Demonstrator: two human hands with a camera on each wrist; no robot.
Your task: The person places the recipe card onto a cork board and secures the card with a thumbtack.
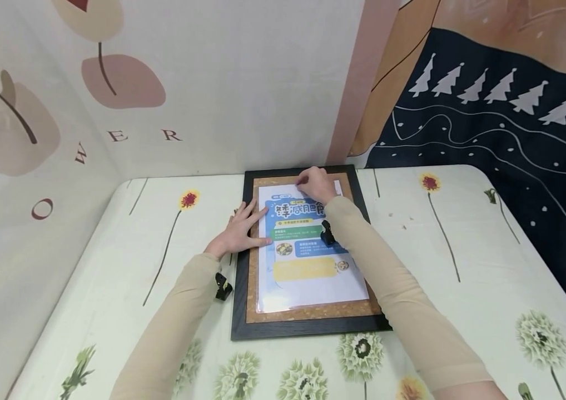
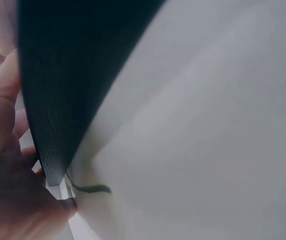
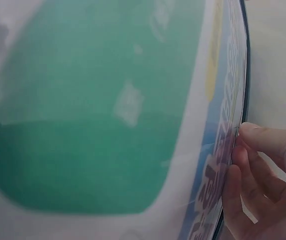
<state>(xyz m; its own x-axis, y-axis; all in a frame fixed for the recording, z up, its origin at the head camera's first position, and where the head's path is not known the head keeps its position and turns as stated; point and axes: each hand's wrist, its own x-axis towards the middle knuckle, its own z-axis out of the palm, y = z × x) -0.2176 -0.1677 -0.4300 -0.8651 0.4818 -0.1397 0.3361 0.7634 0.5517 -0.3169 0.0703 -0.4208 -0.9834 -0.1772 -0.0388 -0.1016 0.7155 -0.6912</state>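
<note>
A glossy printed sheet [image 1: 293, 286] with blue, green and yellow blocks and large lettering lies on a cork board [image 1: 308, 313] in a black frame [image 1: 313, 326]. My left hand [image 1: 235, 230] has its fingers spread over the frame's left side, fingertips resting on the sheet's left edge. The left wrist view shows that hand [image 2: 13, 185] against the dark frame [image 2: 63, 85]. Near the sheet's top edge, my right hand [image 1: 318, 186] bends its fingers down. In the right wrist view its fingertips [image 3: 249, 131] come close together beside the sheet [image 3: 108, 100]; anything between them is hidden.
The board stands on a table covered with a flower-print cloth [image 1: 173, 333], its top edge close to a pale printed wall cloth [image 1: 243, 111]. A dark cloth with white trees [image 1: 463, 128] hangs at the right. Small black devices [image 1: 223, 287] sit at both wrists.
</note>
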